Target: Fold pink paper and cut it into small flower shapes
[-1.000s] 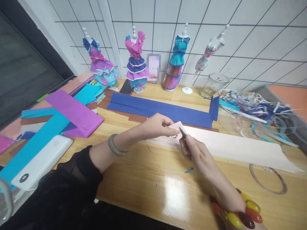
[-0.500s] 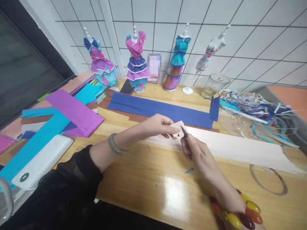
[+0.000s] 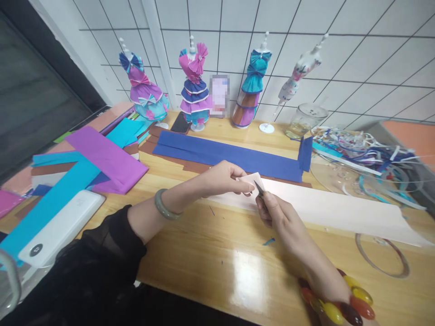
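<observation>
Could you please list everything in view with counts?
Mannequins: 4, three dressed multicoloured, one white, back
Phone: 1, black, back left
Panel: 1, pale, blurred, back
Glass: 1, clear, back right
Scraps: many, mixed, right
Strip: 1, blue, on brown fabric
Sheet: 1, pale pink, centre right
Pile: 1, purple, turquoise, brown, left
Device: 1, white, front left
Ring: 1, brownish, front right
Table: 1, wooden, below
Small piece: 1, pale pink, left hand
Blade: 1, dark, right hand
Bangle: 1, greyish, left wrist
Beads: several, mixed, right wrist
Sleeve: 1, black, left
Hands: 2, bare, centre
</observation>
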A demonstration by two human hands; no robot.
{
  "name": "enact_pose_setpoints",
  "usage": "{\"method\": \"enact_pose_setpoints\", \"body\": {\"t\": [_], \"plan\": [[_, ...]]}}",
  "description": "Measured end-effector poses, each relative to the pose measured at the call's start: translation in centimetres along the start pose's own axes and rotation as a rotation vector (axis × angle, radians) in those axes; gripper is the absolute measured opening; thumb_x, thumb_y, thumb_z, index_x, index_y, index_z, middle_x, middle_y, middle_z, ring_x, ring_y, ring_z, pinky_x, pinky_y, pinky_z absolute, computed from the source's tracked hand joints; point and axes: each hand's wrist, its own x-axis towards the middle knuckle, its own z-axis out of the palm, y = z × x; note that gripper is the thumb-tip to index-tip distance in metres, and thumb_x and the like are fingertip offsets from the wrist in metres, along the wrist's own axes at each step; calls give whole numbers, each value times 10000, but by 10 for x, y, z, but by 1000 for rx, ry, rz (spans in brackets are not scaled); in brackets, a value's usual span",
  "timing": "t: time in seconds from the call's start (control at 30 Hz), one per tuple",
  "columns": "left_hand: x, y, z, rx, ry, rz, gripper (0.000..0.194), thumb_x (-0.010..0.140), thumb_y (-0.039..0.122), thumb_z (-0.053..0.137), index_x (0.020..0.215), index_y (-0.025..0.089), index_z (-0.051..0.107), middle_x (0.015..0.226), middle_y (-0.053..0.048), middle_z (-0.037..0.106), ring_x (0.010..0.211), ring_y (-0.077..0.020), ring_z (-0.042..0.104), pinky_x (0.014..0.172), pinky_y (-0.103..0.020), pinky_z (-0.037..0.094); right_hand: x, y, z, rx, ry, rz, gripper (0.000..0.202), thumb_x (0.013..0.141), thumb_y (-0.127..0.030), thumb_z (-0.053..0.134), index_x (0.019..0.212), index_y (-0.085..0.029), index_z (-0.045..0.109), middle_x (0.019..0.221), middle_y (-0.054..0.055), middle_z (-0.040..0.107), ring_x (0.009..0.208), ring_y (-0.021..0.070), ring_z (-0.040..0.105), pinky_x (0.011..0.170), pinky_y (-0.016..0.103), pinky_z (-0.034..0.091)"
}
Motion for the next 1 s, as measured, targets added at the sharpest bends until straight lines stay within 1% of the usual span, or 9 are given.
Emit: {"method": "enact_pose_setpoints", "body": {"t": [0.1, 0.2, 0.33, 0.43, 0.6, 0.77, 0.9, 1.0], "plan": [[0, -1, -1, -5, -29, -10, 266, 693, 378, 615, 794, 142, 682, 782, -54, 683, 761, -140, 621, 679, -227, 454, 0, 2, -1, -17, -8, -2, 410, 913, -513, 290, 672, -199, 395, 558, -44, 293, 495, 109, 274, 462, 249, 230], [1, -1, -1, -53, -39, -13, 256, 690, 373, 627, 774, 137, 677, 793, -57, 685, 758, -124, 618, 700, -221, 454, 0, 4, -2, -38, -4, -10, 406, 916, -506, 292, 673, -197, 396, 568, -41, 299, 505, 109, 275, 465, 249, 227], [2, -2, -1, -131, -67, -7, 229, 690, 348, 641, 761, 133, 672, 776, -56, 682, 743, -107, 614, 710, -215, 464, 0, 5, -2, -34, -9, -11, 401, 918, -503, 291, 684, -197, 402, 569, -43, 295, 503, 108, 275, 463, 250, 222], [2, -3, -2, -164, -82, -2, 242, 703, 360, 634, 765, 129, 672, 792, -66, 682, 760, -111, 616, 723, -223, 472, 0, 4, -2, -24, -5, -5, 401, 918, -503, 291, 683, -197, 399, 560, -47, 286, 496, 105, 271, 460, 249, 221], [2, -3, -4, -235, -97, -14, 298, 725, 409, 612, 786, 121, 663, 809, -84, 681, 763, -120, 622, 732, -238, 476, 1, 1, -1, -19, 25, 3, 402, 919, -502, 290, 676, -198, 393, 550, -49, 286, 490, 102, 270, 456, 248, 220], [3, -4, -3, -278, -130, -1, 272, 743, 379, 607, 825, 122, 638, 853, -88, 676, 790, -123, 629, 706, -225, 462, 2, 1, -1, 9, 55, 24, 411, 916, -514, 287, 683, -195, 401, 548, -48, 287, 484, 98, 270, 442, 244, 209], [5, -5, 2, -280, -111, 11, 260, 702, 331, 662, 847, 125, 595, 852, -81, 673, 786, -127, 635, 685, -228, 456, 2, 2, -2, 4, 59, 23, 416, 913, -521, 285, 687, -194, 407, 553, -46, 289, 486, 98, 268, 438, 242, 203], [5, -5, 5, -271, -90, 0, 266, 696, 319, 669, 849, 120, 583, 831, -85, 673, 784, -130, 637, 682, -231, 456, 3, 3, -1, -9, 64, 16, 417, 910, -524, 288, 679, -196, 400, 557, -44, 291, 487, 100, 269, 439, 243, 203]]}}
